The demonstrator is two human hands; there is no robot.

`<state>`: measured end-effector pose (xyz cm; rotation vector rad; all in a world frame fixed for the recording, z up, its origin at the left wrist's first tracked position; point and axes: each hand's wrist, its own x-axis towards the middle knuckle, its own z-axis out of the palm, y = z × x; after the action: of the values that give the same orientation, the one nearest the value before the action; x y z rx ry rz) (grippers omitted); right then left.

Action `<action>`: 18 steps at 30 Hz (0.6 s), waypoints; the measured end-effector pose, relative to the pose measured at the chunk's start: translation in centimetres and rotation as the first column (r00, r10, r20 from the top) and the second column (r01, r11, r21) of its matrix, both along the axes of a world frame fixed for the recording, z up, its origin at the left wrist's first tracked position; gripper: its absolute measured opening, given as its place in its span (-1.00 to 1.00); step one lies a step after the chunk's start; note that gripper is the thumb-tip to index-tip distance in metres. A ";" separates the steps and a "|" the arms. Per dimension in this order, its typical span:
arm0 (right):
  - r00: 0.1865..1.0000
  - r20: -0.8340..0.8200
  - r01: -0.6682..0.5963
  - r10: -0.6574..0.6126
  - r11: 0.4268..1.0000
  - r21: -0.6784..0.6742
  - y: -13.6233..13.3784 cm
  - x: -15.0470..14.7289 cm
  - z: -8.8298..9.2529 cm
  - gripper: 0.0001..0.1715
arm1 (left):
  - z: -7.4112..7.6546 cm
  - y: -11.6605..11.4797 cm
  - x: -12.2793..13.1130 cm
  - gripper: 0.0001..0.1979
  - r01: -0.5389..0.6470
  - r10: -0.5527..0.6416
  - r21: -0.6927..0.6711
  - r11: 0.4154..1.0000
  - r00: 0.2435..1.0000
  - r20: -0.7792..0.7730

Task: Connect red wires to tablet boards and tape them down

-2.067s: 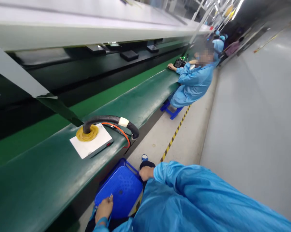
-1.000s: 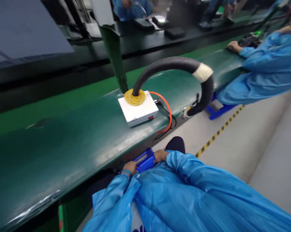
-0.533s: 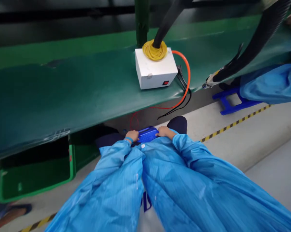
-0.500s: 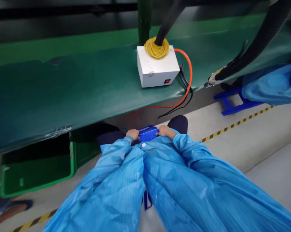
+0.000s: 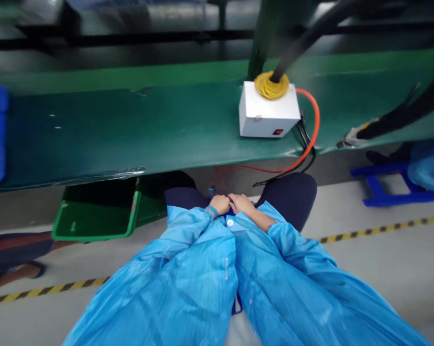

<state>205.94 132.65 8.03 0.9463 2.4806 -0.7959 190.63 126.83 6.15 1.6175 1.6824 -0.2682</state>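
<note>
The desk (image 5: 159, 137) top looks like a smooth green vinyl-type sheet, kinda semi-gloss, with shiny scuffed creases along its front edge left of centre. White box (image 5: 269, 115), upper right of centre, could pass for painted metal, smooth and fairly matt, while the orange tube (image 5: 316, 117) beside it is smooth plastic. The blue smock (image 5: 180, 283) filling the bottom is thin, crinkly cloth with a sheen. Green crate (image 5: 94, 223) at left and blue stool (image 5: 406, 198) at right: smooth plastic.

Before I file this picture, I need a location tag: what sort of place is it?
Probably a factory workshop: a long green bench bears a white box with a red switch, and yellow-and-black striped tape runs along the floor.
</note>
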 end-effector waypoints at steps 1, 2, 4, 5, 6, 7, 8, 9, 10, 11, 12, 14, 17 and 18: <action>1.000 -0.003 -0.024 0.024 1.000 -0.003 -0.2 -0.3 -0.1 -0.62 | 0.3 -0.3 0.1 -0.60 -0.017 0.017 -0.004 1.000 1.000 -0.002; 0.999 -0.001 -0.046 0.046 0.999 -0.005 -0.3 -0.6 -0.4 -0.62 | 0.6 -0.6 0.1 -0.61 -0.036 0.036 -0.009 0.999 0.999 -0.007; 0.995 0.004 -0.097 0.097 0.995 -0.013 -0.2 -0.7 -1.2 -0.55 | 1.0 -1.0 -0.1 -0.63 -0.074 0.074 -0.009 0.997 0.997 -0.012; 0.992 0.000 -0.126 0.126 0.992 -0.019 0.0 -0.7 -1.8 -0.53 | 1.1 -1.1 -0.3 -0.64 -0.091 0.091 -0.006 0.996 0.996 -0.010; 0.989 -0.007 -0.150 0.150 0.988 -0.020 0.2 -0.7 -2.3 -0.53 | 1.1 -1.1 -0.4 -0.64 -0.105 0.105 -0.002 0.994 0.994 -0.004; 0.985 -0.015 -0.170 0.170 0.985 -0.018 0.5 -0.6 -2.9 -0.54 | 1.1 -1.1 -0.5 -0.64 -0.117 0.117 0.002 0.993 0.993 0.005; 0.983 -0.020 -0.184 0.184 0.983 -0.015 0.7 -0.6 -3.5 -0.53 | 1.0 -1.1 -0.5 -0.65 -0.126 0.126 0.006 0.992 0.992 0.017; 0.981 -0.022 -0.192 0.191 0.981 -0.012 0.9 -0.5 -3.9 -0.53 | 0.8 -1.1 -0.5 -0.65 -0.133 0.132 0.009 0.991 0.991 0.033; 0.981 -0.020 -0.196 0.195 0.981 -0.009 1.0 -0.3 -4.3 -0.52 | 0.6 -1.1 -0.4 -0.65 -0.138 0.137 0.011 0.990 0.989 0.049; 0.980 -0.016 -0.197 0.197 0.980 -0.008 1.1 -0.2 -4.6 -0.50 | 0.4 -1.2 -0.4 -0.65 -0.142 0.141 0.011 0.990 0.988 0.065; 0.980 -0.011 -0.197 0.197 0.980 -0.007 1.1 0.0 -4.8 -0.50 | 0.2 -1.2 -0.3 -0.64 -0.146 0.145 0.010 0.989 0.986 0.079; 0.980 -0.004 -0.200 0.200 0.980 -0.007 1.0 0.3 -4.8 -0.49 | -0.1 -1.3 -0.1 -0.64 -0.151 0.150 0.003 0.988 0.984 0.098; 0.979 -0.007 -0.206 0.206 0.979 0.004 0.8 0.6 -4.7 -0.47 | -0.4 -1.3 0.0 -0.65 -0.142 0.142 -0.010 0.990 0.984 0.110; 0.978 -0.012 -0.209 0.209 0.978 0.008 0.7 0.7 -4.7 -0.47 | -0.5 -1.3 0.0 -0.66 -0.137 0.138 -0.016 0.990 0.984 0.109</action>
<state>206.61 133.36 3.35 0.6686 2.5426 -0.7256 190.59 125.51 5.67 1.4745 1.6967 -0.1149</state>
